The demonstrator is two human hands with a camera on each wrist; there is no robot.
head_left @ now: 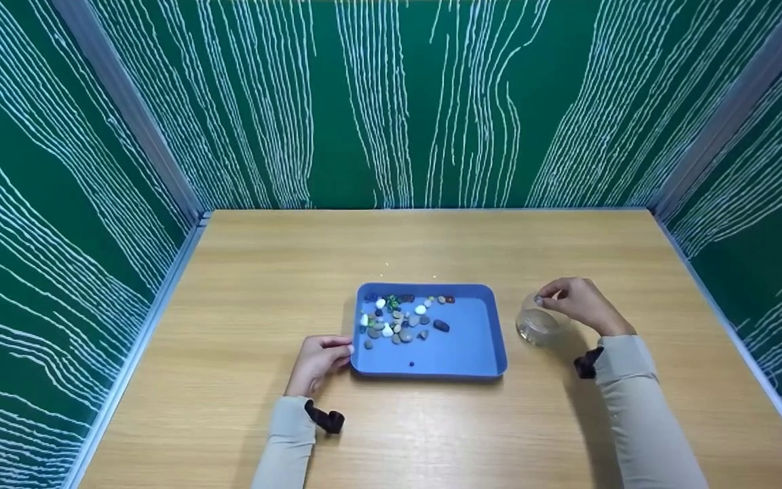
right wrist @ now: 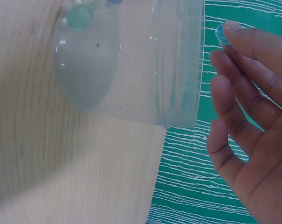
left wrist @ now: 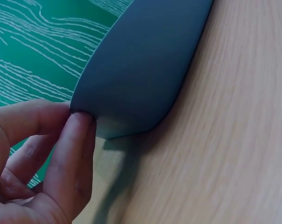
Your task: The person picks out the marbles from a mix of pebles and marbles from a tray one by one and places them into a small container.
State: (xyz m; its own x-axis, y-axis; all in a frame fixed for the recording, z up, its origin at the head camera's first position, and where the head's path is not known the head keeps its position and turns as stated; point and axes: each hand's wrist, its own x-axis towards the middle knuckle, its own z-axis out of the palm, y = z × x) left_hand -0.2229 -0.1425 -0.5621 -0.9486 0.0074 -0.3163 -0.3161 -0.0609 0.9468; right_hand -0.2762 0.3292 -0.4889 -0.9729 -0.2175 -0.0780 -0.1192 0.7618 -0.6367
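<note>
A blue tray (head_left: pixel 466 350) lies on the table with a mix of pebbles (head_left: pixel 405 336) and shiny glass pieces, mostly in its left half. My left hand (head_left: pixel 316 363) pinches the tray's left rim between thumb and fingers; the left wrist view shows the tray wall (left wrist: pixel 136 70) from outside. To the right of the tray stands a clear jar (head_left: pixel 533 329). Above its mouth, my right hand (head_left: pixel 582 303) holds a small blue-and-white marble (right wrist: pixel 220 35) between thumb and index finger. Inside the jar, a greenish marble (right wrist: pixel 79 17) shows near the bottom.
Tiny pale crumbs (head_left: pixel 382 275) dot the wooden table (head_left: pixel 282 272) behind the tray. Green panels (head_left: pixel 472 102) with white wavy lines enclose the back and both sides. A dark band (head_left: pixel 325 418) is around the left sleeve cuff, another (head_left: pixel 588 363) around the right.
</note>
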